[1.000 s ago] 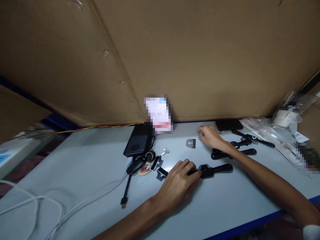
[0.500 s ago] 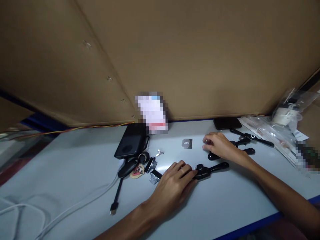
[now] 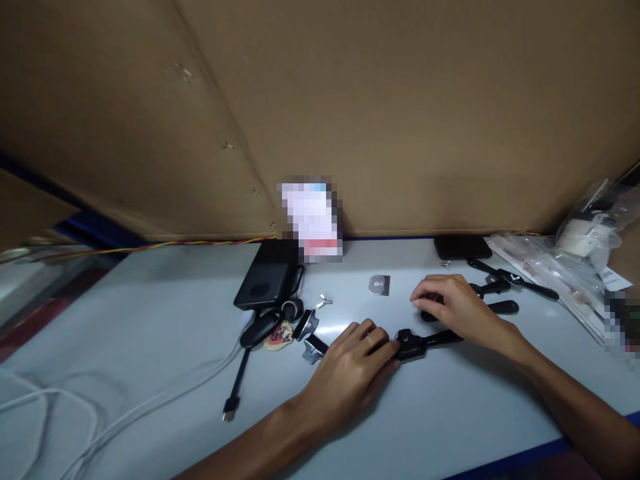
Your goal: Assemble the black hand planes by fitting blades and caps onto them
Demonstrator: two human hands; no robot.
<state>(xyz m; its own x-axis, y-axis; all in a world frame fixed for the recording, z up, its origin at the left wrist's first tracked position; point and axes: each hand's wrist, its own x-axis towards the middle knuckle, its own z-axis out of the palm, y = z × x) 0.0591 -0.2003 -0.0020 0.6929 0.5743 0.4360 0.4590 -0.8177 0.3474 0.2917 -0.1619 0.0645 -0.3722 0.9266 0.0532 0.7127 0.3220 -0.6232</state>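
Note:
My left hand (image 3: 353, 357) is closed over the left handle of a black spokeshave (image 3: 411, 345) lying on the table, its body and right handle showing past the fingertips. Curled with thumb and fingertips close together, my right hand (image 3: 447, 300) hovers just above and behind that tool's right handle. What it pinches, if anything, is too small to make out. A flat metal blade (image 3: 379, 285) lies behind the hands. To its left are a wing screw (image 3: 324, 301) and two black-and-silver lever caps (image 3: 306, 325). More spokeshaves (image 3: 504, 307) lie behind my right hand, partly hidden.
At the back stand a black box-shaped device (image 3: 267, 273) and a blurred-out upright screen (image 3: 313, 217). A black phone-like slab (image 3: 463, 247) and plastic bags (image 3: 555, 263) lie at the right. White cable (image 3: 150, 407) runs across the left. Cardboard (image 3: 400, 120) walls the back.
My right hand has come down a little toward the spokeshave, its thumb and fingers drawing closer. The left hand keeps its hold. The whole view has shifted slightly.

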